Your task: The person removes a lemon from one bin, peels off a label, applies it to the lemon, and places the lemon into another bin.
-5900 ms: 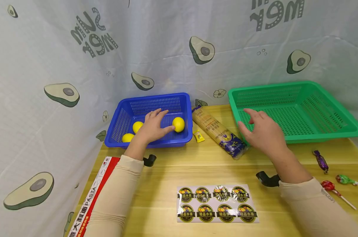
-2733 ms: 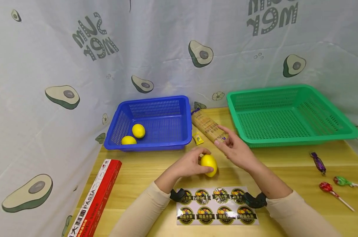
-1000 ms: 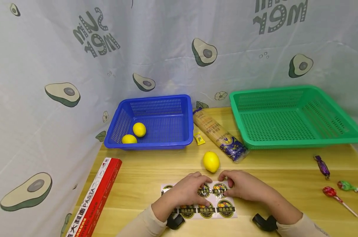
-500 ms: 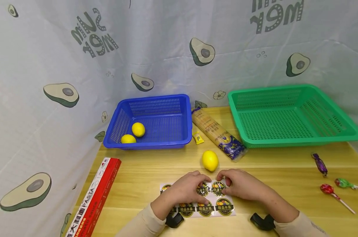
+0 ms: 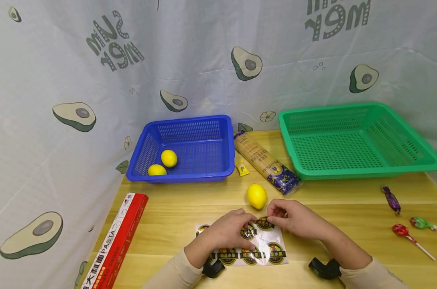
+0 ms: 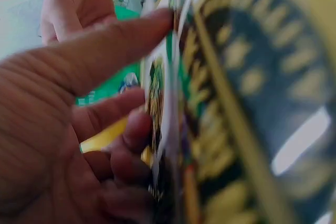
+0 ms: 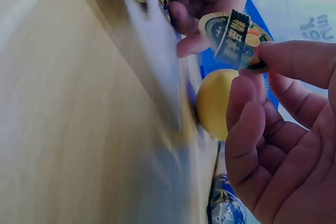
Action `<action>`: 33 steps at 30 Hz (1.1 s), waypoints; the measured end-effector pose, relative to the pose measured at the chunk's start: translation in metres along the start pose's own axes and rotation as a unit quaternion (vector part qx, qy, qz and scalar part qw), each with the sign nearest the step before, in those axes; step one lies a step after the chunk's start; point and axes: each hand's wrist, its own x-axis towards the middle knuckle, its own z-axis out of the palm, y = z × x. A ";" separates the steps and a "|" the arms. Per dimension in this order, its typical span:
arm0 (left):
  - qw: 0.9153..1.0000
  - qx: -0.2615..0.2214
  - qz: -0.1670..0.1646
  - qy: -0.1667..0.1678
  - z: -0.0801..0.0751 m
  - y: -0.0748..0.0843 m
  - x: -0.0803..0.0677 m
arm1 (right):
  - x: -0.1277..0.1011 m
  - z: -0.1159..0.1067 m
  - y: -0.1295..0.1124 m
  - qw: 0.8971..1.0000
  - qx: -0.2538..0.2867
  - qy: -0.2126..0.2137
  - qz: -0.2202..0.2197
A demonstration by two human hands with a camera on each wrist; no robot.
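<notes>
A sheet of round fruit stickers (image 5: 274, 252) lies near the table's front edge, its far edge lifted. My left hand (image 5: 240, 229) grips that sheet; in the left wrist view the left hand (image 6: 131, 103) has its thumb and curled fingers on the blurred sticker sheet (image 6: 226, 129). My right hand (image 5: 276, 218) pinches one peeled sticker (image 5: 264, 223) between thumb and forefinger just above the sheet. The right wrist view shows the sticker (image 7: 233, 35) held in the right hand (image 7: 254, 64), with a yellow lemon (image 7: 218, 103) behind. That lemon (image 5: 257, 196) sits on the table just beyond both hands.
A blue basket (image 5: 189, 176) at the back left holds two lemons (image 5: 169, 158). An empty green basket (image 5: 352, 170) stands back right. Between them lie a pasta pack (image 5: 267, 164) and a small candy (image 5: 242, 167). A red pasta box (image 5: 117, 241) lies left; wrapped sweets and lollipops (image 5: 402, 230) lie right.
My left hand carried a lemon out of the blue basket and set it on the table. Both hands came to the sticker sheet; the right hand has now peeled one sticker up.
</notes>
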 end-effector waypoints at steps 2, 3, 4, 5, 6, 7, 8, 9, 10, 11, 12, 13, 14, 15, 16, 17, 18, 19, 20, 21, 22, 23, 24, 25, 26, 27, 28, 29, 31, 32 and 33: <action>0.998 -0.064 0.005 0.009 -0.003 -0.001 -0.001 | 0.000 0.001 0.000 1.000 0.020 0.000 0.004; 0.994 -0.108 0.006 0.016 -0.005 -0.001 -0.001 | 0.000 0.002 0.000 1.000 0.025 0.000 0.003; 0.987 -0.157 0.008 0.025 -0.007 -0.001 -0.001 | 0.000 0.002 0.000 1.000 0.029 0.001 0.001; 0.977 -0.209 0.009 0.036 -0.009 -0.001 -0.001 | 0.000 0.003 0.000 0.999 0.033 0.004 -0.002; 0.966 -0.254 0.009 0.048 -0.010 -0.001 -0.002 | 0.001 0.003 0.001 0.999 0.035 0.008 -0.006; 0.954 -0.293 0.007 0.057 -0.011 0.000 -0.002 | 0.001 0.003 0.001 0.999 0.037 0.012 -0.009; 0.945 -0.320 0.006 0.065 -0.011 0.000 -0.002 | 0.002 0.004 0.001 0.999 0.040 0.017 -0.012; 0.940 -0.333 0.005 0.071 -0.012 0.001 -0.001 | 0.002 0.004 0.001 0.999 0.041 0.022 -0.013; 0.937 -0.341 0.004 0.076 -0.011 0.001 -0.001 | 0.002 0.004 0.001 0.999 0.042 0.027 -0.015; 0.935 -0.346 0.001 0.079 -0.011 0.002 -0.001 | 0.003 0.004 0.001 0.999 0.043 0.030 -0.013; 0.932 -0.353 -0.005 0.082 -0.010 0.002 -0.001 | 0.003 0.004 0.001 0.998 0.044 0.033 -0.009; 0.929 -0.360 -0.010 0.087 -0.010 0.002 0.000 | 0.003 0.004 0.001 0.998 0.045 0.034 -0.003; 0.926 -0.366 -0.016 0.092 -0.009 0.002 0.000 | 0.003 0.003 0.000 0.999 0.042 0.034 0.004; 0.922 -0.373 -0.023 0.097 -0.009 0.002 0.000 | 0.003 0.003 0.000 0.999 0.039 0.031 0.009; 0.918 -0.381 -0.029 0.103 -0.008 0.001 0.000 | 0.002 0.002 0.000 0.999 0.033 0.030 0.017; 0.914 -0.389 -0.034 0.108 -0.008 0.001 0.000 | 0.002 0.001 0.000 0.999 0.028 0.027 0.025; 0.910 -0.398 -0.039 0.113 -0.008 0.001 0.000 | 0.002 0.001 -0.001 0.999 0.023 0.024 0.030; 0.908 -0.401 -0.041 0.116 -0.007 0.000 -0.001 | 0.002 0.001 -0.001 0.999 0.018 0.021 0.034; 0.906 -0.404 -0.042 0.117 -0.007 0.000 -0.001 | 0.001 0.000 -0.001 0.999 0.013 0.019 0.036; 0.905 -0.407 -0.044 0.115 -0.006 0.000 -0.001 | 0.001 0.000 -0.001 0.999 0.012 0.017 0.038; 0.905 -0.407 -0.045 0.115 -0.005 -0.001 -0.001 | 0.001 0.000 -0.001 0.999 0.009 0.018 0.039; 0.905 -0.407 -0.046 0.115 -0.004 -0.001 -0.001 | 0.001 0.000 -0.001 0.999 0.009 0.020 0.039; 0.905 -0.407 -0.049 0.116 -0.003 -0.002 -0.001 | 0.001 0.000 -0.002 0.999 0.008 0.023 0.038; 0.903 -0.409 -0.053 0.117 -0.003 -0.002 0.000 | 0.001 0.000 -0.003 0.999 0.007 0.028 0.036; 0.901 -0.413 -0.056 0.121 -0.003 -0.003 0.001 | 0.002 0.000 -0.004 0.999 0.007 0.035 0.037; 0.897 -0.420 -0.061 0.126 -0.003 -0.003 0.003 | 0.002 -0.001 -0.005 0.998 0.005 0.043 0.038; 0.891 -0.429 -0.065 0.132 -0.004 -0.003 0.005 | 0.004 -0.002 -0.007 0.998 0.002 0.054 0.037; 0.885 -0.439 -0.069 0.140 -0.005 -0.004 0.008 | 0.006 -0.004 -0.009 0.997 -0.001 0.067 0.036; 0.868 -0.465 -0.078 0.155 -0.009 -0.004 0.014 | 0.011 -0.008 -0.013 0.995 -0.011 0.094 0.039; 0.858 -0.480 -0.082 0.162 -0.011 -0.004 0.018 | 0.015 -0.010 -0.015 0.993 -0.013 0.106 0.045; 0.847 -0.497 -0.087 0.167 -0.013 -0.004 0.022 | 0.019 -0.011 -0.016 0.992 -0.016 0.116 0.052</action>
